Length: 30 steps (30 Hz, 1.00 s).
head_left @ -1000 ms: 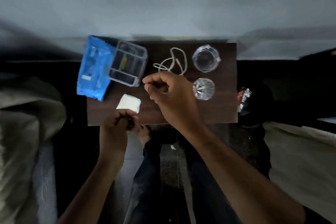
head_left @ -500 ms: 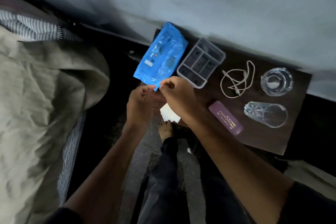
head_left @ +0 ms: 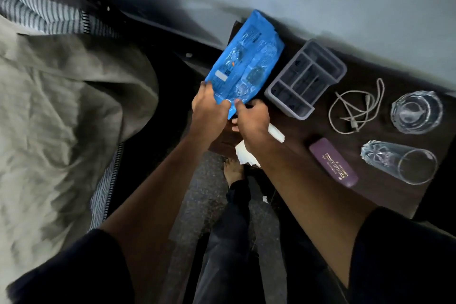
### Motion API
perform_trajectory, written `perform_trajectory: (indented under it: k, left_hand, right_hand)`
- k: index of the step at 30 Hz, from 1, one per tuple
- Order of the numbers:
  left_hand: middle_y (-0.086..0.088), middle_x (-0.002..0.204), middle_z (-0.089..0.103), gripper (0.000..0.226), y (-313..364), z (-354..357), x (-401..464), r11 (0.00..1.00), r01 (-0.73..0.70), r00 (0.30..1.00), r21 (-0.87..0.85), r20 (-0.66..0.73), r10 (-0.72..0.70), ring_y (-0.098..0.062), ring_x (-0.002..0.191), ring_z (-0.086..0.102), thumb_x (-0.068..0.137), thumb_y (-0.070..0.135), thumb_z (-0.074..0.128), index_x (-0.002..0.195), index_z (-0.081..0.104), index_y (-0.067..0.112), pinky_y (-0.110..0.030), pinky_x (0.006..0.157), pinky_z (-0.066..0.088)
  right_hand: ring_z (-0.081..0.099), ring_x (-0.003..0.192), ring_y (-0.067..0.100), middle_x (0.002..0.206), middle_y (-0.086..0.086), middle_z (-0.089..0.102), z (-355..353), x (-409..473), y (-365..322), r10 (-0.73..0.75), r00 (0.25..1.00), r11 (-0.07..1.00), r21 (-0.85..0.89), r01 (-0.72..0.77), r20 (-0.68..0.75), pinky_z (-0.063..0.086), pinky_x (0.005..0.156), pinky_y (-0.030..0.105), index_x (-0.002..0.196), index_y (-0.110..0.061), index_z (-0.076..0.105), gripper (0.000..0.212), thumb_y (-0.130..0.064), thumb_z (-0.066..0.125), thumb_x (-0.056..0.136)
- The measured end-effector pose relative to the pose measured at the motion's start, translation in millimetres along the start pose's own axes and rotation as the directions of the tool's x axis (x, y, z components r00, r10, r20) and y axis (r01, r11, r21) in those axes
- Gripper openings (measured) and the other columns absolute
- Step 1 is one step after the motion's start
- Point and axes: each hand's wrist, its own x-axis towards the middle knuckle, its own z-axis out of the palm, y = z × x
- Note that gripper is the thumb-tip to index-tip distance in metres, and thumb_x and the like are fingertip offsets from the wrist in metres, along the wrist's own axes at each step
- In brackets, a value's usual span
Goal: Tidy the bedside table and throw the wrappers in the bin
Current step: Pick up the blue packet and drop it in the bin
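Blue and crinkly, the wrapper (head_left: 243,64) lies at the left end of the bedside table (head_left: 385,180), its far part flat against the wood beside the grey organiser tray (head_left: 306,79) and its near edge taken up by both hands. The left hand (head_left: 207,108) pinches the near-left corner, while the right hand (head_left: 253,118) closes its fingertips on the near-right corner, so the two sit close together along one edge. Under the right forearm a white paper (head_left: 246,153) pokes out over the table's front edge (whether it counts as rubbish I cannot tell). Further right lie a coiled cable (head_left: 355,108), a purple spectacle case (head_left: 333,163), an upright glass (head_left: 417,111) and a second glass on its side (head_left: 397,163), all apart from one another. The step in hand looks like gathering the wrapper for disposal. No bin shows here, so the next move likely calls for lifting the wrapper clear of the tray, perhaps crumpling it, and turning to find the bin.
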Motion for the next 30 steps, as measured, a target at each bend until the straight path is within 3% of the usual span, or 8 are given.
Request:
perform_trajectory:
  k: [4, 7, 12, 15, 17, 19, 22, 30]
  left_hand:
    - [-0.020, 0.148, 0.051, 0.084, -7, -4, -4, 0.999, -0.015, 0.999, 0.029, -0.050, 0.016, -0.037, 0.139, 0.046, 0.068, 0.040, 0.044, 0.144, 0.048, 0.003, -0.050, 0.118, 0.034]
    - [-0.017, 0.148, 0.050, 0.083, -11, -14, -10, 0.999, 0.005, 0.988, -0.036, -0.155, -0.011, -0.035, 0.139, 0.047, 0.069, 0.036, 0.046, 0.147, 0.041, 0.009, -0.053, 0.116, 0.040]
    - [-0.004, 0.137, 0.058, 0.091, 0, -20, -39, 0.976, 0.018, 0.985, -0.217, -0.165, -0.055, -0.027, 0.123, 0.062, 0.071, 0.037, 0.054, 0.154, 0.023, 0.017, -0.056, 0.099, 0.056]
    - [0.003, 0.148, 0.049, 0.094, 17, -9, -70, 0.969, 0.013, 0.989, -0.248, -0.141, -0.049, -0.017, 0.135, 0.052, 0.080, 0.028, 0.058, 0.161, 0.009, 0.024, -0.048, 0.110, 0.050]
    - [0.004, 0.152, 0.044, 0.089, 28, 2, -91, 0.958, -0.005, 0.989, -0.288, -0.141, -0.037, -0.010, 0.137, 0.046, 0.088, 0.016, 0.058, 0.163, 0.009, 0.019, -0.041, 0.113, 0.048]
    - [0.005, 0.151, 0.042, 0.087, 36, 16, -110, 0.941, -0.047, 0.989, -0.335, -0.149, -0.003, -0.008, 0.138, 0.045, 0.088, 0.014, 0.058, 0.162, 0.013, 0.021, -0.042, 0.115, 0.046]
    - [0.003, 0.154, 0.043, 0.087, 47, 37, -134, 0.925, -0.107, 0.987, -0.363, -0.148, 0.056, -0.013, 0.143, 0.045, 0.084, 0.022, 0.058, 0.160, 0.016, 0.029, -0.047, 0.117, 0.043]
    - [0.006, 0.148, 0.048, 0.082, 100, 105, -196, 0.935, -0.252, 0.968, -0.248, -0.042, 0.249, -0.012, 0.136, 0.050, 0.082, 0.033, 0.058, 0.157, 0.026, 0.028, -0.047, 0.111, 0.049]
  right_hand:
    - [0.071, 0.088, 0.032, 0.089, 0.006, 0.071, -2, -13, -11, -0.149, 0.989, 0.980, -0.128, 0.150, 0.017, 0.060, 0.080, 0.045, 0.095, -0.013, 0.067, 0.010, -0.019, 0.060, 0.092]
    - [0.058, 0.075, 0.019, 0.080, 0.001, 0.063, -10, -38, -15, -0.307, 0.947, 0.916, -0.242, 0.320, 0.090, 0.035, 0.061, 0.019, 0.083, -0.012, 0.057, 0.011, -0.018, 0.058, 0.092]
    - [0.054, 0.063, 0.011, 0.071, -0.001, 0.061, -37, -75, -6, -0.422, 0.899, 0.859, -0.264, 0.439, 0.120, 0.033, 0.052, 0.018, 0.082, -0.013, 0.053, 0.017, -0.023, 0.059, 0.094]
    - [0.054, 0.066, 0.005, 0.074, -0.007, 0.060, -66, -93, 1, -0.469, 0.879, 0.844, -0.249, 0.475, 0.086, 0.037, 0.058, 0.014, 0.088, -0.019, 0.053, 0.011, -0.022, 0.058, 0.097]
    - [0.060, 0.073, 0.008, 0.081, -0.006, 0.065, -86, -102, 4, -0.484, 0.874, 0.851, -0.215, 0.480, 0.036, 0.041, 0.063, 0.020, 0.094, -0.016, 0.060, 0.006, -0.021, 0.059, 0.097]
    - [0.059, 0.073, 0.002, 0.085, -0.008, 0.067, -110, -110, 6, -0.492, 0.870, 0.857, -0.189, 0.480, -0.020, 0.041, 0.063, 0.012, 0.099, -0.013, 0.065, 0.009, -0.020, 0.059, 0.097]
    - [0.056, 0.069, -0.010, 0.081, -0.016, 0.062, -148, -119, 10, -0.479, 0.874, 0.871, -0.168, 0.461, -0.082, 0.037, 0.063, 0.002, 0.099, -0.016, 0.065, 0.008, -0.019, 0.058, 0.098]
    - [0.062, 0.077, -0.015, 0.081, -0.022, 0.067, -256, -139, 39, -0.365, 0.892, 0.921, 0.034, 0.387, -0.265, 0.042, 0.065, 0.002, 0.097, -0.027, 0.066, 0.011, -0.018, 0.059, 0.098]
